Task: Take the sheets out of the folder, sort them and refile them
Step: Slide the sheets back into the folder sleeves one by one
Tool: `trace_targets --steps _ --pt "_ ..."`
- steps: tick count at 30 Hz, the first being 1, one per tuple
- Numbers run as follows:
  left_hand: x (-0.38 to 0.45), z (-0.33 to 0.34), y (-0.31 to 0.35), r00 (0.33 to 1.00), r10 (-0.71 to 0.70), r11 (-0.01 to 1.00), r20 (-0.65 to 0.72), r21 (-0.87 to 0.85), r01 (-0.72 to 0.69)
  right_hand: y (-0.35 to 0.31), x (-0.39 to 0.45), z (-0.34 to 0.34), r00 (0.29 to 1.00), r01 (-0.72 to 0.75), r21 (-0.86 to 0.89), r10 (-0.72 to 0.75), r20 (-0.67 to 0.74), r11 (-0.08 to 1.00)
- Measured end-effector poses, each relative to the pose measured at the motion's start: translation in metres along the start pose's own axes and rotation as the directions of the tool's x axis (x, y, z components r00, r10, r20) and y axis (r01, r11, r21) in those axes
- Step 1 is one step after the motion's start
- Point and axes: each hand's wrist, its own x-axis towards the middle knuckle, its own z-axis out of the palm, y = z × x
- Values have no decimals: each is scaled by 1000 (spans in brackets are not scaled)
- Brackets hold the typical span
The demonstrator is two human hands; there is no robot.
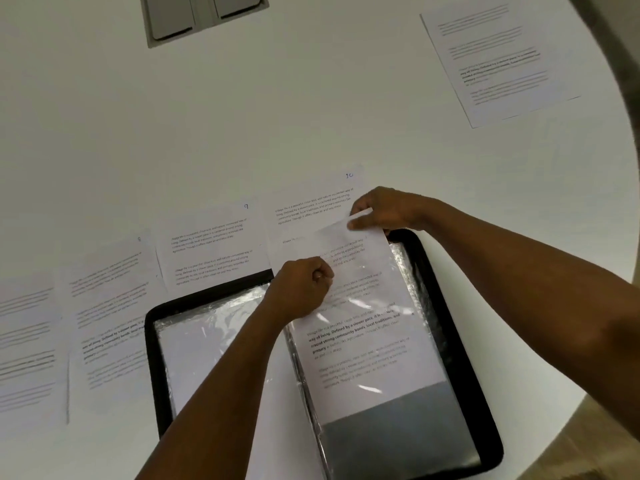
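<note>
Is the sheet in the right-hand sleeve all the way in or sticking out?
Partly out. The sheet's top edge, pinched by the right hand, sits above the folder, and grey empty sleeve shows below it.

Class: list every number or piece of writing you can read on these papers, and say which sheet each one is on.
"10": handwritten, top corner of the sheet behind the right hand.
"9": handwritten, top corner of the sheet left of it.
"way of living. Defined by a slower pace": bold line on the sheet in the sleeve of the folder.
Other print: too blurred.
</note>
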Motion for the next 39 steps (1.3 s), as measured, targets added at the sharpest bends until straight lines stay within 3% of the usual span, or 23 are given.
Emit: trace_targets --steps 2,4,8,11,13,15,17,19,20,22,25,28,31,34,39 --pt "-2 -1 0 999 19 1000 -36 -12 -19 -6 -1 4 994 38 -257 -11 105 966" --pt "-2 -1 3 998 38 999 -57 -9 -39 -12 -3 11 956 24 -424 104 275 905" --pt "-2 1 4 994 50 999 -99 1 -51 -16 -3 16 970 62 -377 33 242 924" --pt "-4 1 3 991 45 998 -128 -36 -50 -19 -9 23 916 105 -493 109 386 864" --pt "-5 2 3 991 32 998 -131 -56 -40 -19 -15 24 907 112 -521 128 402 846" --pt "-5 4 2 990 20 997 -140 -66 -29 -18 -23 19 969 72 -442 43 244 894" --pt "-7 5 3 990 -1 996 -144 -91 -12 -11 -30 16 996 10 -269 -34 -86 963" --pt "-8 7 2 988 -18 991 -155 -130 -3 0 -41 20 902 -33 -48 9 -431 998" --pt "-10 7 2 986 -18 989 -166 -145 -6 6 -49 26 840 -47 17 49 -540 999" --pt "-13 8 4 982 -12 986 -189 -165 -19 20 -68 43 778 -99 57 113 -618 993" --pt "-18 10 7 976 -36 974 -215 -225 -13 36 -101 74 805 -143 85 166 -569 986" --pt "-23 12 9 962 -57 964 -266 -267 -17 46 -122 100 892 -191 38 190 -409 981" --pt "-31 14 13 939 -63 959 -338 -280 -36 51 -132 114 932 -199 68 210 -296 978" --pt "-46 20 12 912 -56 961 -406 -268 -61 38 -145 122 953 -108 325 191 -234 939" --pt "-93 34 20 907 -71 956 -415 -289 -57 3 -155 134 988 -13 657 111 -108 753"
